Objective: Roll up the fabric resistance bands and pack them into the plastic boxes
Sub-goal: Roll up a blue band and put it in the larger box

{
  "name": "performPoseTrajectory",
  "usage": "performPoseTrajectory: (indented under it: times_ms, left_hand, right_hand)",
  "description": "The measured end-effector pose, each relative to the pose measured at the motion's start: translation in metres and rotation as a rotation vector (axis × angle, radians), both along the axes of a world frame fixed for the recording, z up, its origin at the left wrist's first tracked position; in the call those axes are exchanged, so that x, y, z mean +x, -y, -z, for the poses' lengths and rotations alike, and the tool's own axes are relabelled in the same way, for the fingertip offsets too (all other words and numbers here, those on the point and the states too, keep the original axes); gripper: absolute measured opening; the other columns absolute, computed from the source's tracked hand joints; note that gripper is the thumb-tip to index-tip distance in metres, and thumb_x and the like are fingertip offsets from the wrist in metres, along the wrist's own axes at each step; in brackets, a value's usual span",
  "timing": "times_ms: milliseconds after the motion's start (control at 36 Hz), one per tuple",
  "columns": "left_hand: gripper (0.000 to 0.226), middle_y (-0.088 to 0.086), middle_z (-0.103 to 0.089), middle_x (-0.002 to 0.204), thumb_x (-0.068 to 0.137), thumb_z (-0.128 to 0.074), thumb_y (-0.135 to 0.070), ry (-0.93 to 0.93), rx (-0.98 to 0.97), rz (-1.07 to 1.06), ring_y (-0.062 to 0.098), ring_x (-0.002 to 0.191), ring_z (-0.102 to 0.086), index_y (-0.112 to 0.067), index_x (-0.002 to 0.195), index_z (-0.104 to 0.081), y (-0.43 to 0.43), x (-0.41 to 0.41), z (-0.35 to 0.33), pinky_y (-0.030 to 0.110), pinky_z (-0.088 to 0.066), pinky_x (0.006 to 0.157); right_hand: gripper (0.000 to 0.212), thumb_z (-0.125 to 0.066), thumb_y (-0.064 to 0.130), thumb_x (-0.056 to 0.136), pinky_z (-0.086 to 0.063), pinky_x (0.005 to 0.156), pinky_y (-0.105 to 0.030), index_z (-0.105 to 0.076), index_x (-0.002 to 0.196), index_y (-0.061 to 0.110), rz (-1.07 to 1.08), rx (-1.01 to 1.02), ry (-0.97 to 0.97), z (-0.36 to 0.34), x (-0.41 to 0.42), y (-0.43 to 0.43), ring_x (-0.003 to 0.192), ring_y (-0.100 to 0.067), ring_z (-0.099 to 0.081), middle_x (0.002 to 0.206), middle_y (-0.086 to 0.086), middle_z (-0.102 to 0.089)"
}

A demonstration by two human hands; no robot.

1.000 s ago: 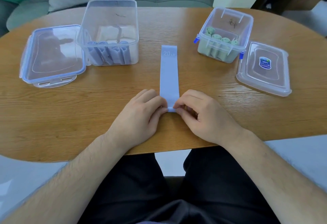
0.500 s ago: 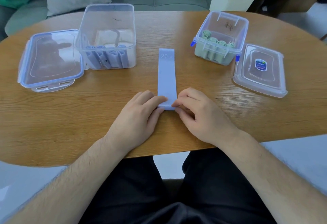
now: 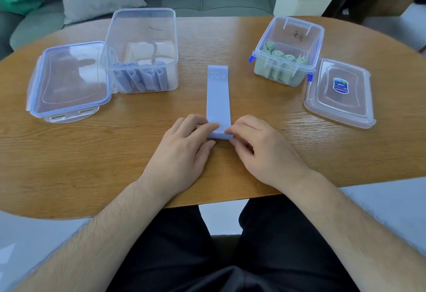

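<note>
Far to the left of the blue band (image 3: 217, 93) an unclipped lid (image 3: 69, 79) lies flat on the table (image 3: 92, 153). Between that lid and the band stands the larger clear box (image 3: 138, 31), with blue rolls (image 3: 140, 77) set on end against its near wall. The band lies flat, its long axis running straight away from the person. The "20 LB" print is at the far end, and the near end is turned over into a first small fold. The left hand (image 3: 182, 153) meets that fold from the band's left, index finger laid across it and thumb at its near edge, pinching it. The right hand (image 3: 260, 151) mirrors it from the band's right, fingers curled and nipping the fold's corner. Both are equally near, and the unrolled length lies directly ahead of them, so the roll should travel forward along the band, away from the body. Well to the band's right, the smaller box (image 3: 297, 26) holds green rolls (image 3: 283, 57), with its lid (image 3: 338, 93) beyond it. Once rolled, this band likely belongs with its own colour in the box to its left
</note>
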State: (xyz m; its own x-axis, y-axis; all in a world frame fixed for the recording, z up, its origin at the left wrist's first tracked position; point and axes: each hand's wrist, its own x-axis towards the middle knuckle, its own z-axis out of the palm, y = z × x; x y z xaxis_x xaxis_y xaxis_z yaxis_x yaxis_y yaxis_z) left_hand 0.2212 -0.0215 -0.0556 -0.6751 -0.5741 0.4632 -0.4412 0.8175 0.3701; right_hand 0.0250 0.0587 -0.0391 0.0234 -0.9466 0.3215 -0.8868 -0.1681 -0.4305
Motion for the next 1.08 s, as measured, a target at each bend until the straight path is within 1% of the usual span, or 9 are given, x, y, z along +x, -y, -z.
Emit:
performPoseTrajectory:
  times_ms: [167,250,333,444,583,694,833,944,1083]
  left_hand:
    - [0.021,-0.003,-0.061,0.116,0.097,-0.066,-0.021,-0.014,0.061,-0.020,0.019,0.101,-0.057,-0.015,0.117,-0.068,0.006,-0.003,0.003,0.045,-0.050,0.086]
    - [0.015,-0.003,-0.062,0.109,0.094,-0.068,-0.018,-0.047,0.118,-0.037,0.018,0.096,-0.055,-0.014,0.109,-0.068,0.009,-0.009,0.002,0.041,-0.048,0.088]
    - [0.010,-0.001,-0.060,0.102,0.093,-0.068,-0.010,-0.072,0.132,-0.032,0.018,0.090,-0.055,-0.012,0.103,-0.068,0.009,-0.011,0.000,0.036,-0.047,0.086]
    - [0.009,0.000,-0.060,0.099,0.095,-0.066,-0.008,-0.066,0.113,-0.004,0.018,0.088,-0.054,-0.012,0.102,-0.067,0.005,-0.008,-0.002,0.033,-0.045,0.084]
    - [0.007,-0.003,-0.058,0.095,0.094,-0.064,-0.009,-0.035,0.100,0.061,0.020,0.090,-0.051,-0.013,0.099,-0.067,0.002,-0.005,-0.006,0.030,-0.043,0.086]
    - [0.006,-0.002,-0.057,0.093,0.094,-0.064,-0.010,-0.035,0.090,0.061,0.019,0.089,-0.050,-0.012,0.098,-0.068,0.002,-0.005,-0.006,0.030,-0.043,0.085]
    - [0.007,-0.002,-0.056,0.093,0.096,-0.060,-0.011,-0.023,0.074,0.076,0.019,0.089,-0.050,-0.012,0.098,-0.067,0.001,-0.005,-0.007,0.033,-0.044,0.085]
    - [0.010,-0.001,-0.058,0.092,0.095,-0.057,-0.010,-0.008,0.068,0.089,0.022,0.088,-0.051,-0.011,0.096,-0.067,0.001,-0.005,-0.008,0.036,-0.045,0.083]
    - [0.008,-0.001,-0.055,0.094,0.092,-0.063,-0.012,-0.026,0.070,0.055,0.022,0.089,-0.050,-0.012,0.097,-0.070,-0.002,-0.005,-0.010,0.031,-0.043,0.084]
  right_hand:
    - [0.029,-0.066,0.020,0.097,-0.037,0.088,-0.008,-0.069,0.125,0.014,0.045,0.027,0.025,0.003,0.000,0.002,0.097,0.000,-0.048,0.112,0.008,-0.058]
    - [0.026,-0.069,0.020,0.095,-0.035,0.083,-0.004,-0.071,0.120,0.014,0.072,0.021,0.104,0.005,0.001,0.006,0.086,0.008,-0.047,0.110,0.009,-0.060]
    - [0.021,-0.070,0.015,0.093,-0.034,0.080,-0.002,-0.072,0.114,0.013,0.072,-0.005,0.133,0.005,0.004,0.006,0.086,0.014,-0.049,0.105,0.010,-0.061]
    - [0.016,-0.071,0.011,0.091,-0.036,0.074,-0.005,-0.069,0.107,0.015,0.046,-0.015,0.131,0.001,0.004,0.000,0.078,0.008,-0.050,0.091,0.022,-0.049]
    - [0.008,-0.071,0.012,0.091,-0.039,0.072,-0.011,-0.071,0.099,0.015,-0.001,-0.001,0.125,-0.003,0.001,-0.006,0.075,-0.007,-0.052,0.085,0.018,-0.050]
    - [0.008,-0.070,0.014,0.092,-0.040,0.075,-0.012,-0.070,0.100,0.017,0.002,0.015,0.113,-0.001,0.001,-0.006,0.080,-0.003,-0.052,0.092,0.010,-0.057]
    - [0.009,-0.068,0.016,0.094,-0.039,0.080,-0.010,-0.070,0.103,0.014,-0.010,0.007,0.110,0.002,-0.001,-0.007,0.086,0.006,-0.048,0.101,0.009,-0.054]
    - [0.011,-0.067,0.017,0.095,-0.040,0.078,-0.010,-0.070,0.105,0.013,-0.041,0.024,0.115,0.000,-0.003,-0.008,0.085,0.007,-0.050,0.101,0.010,-0.055]
    - [0.013,-0.065,0.018,0.097,-0.041,0.077,-0.011,-0.071,0.107,0.013,-0.055,0.039,0.120,0.001,-0.005,-0.007,0.084,0.006,-0.050,0.100,0.010,-0.055]
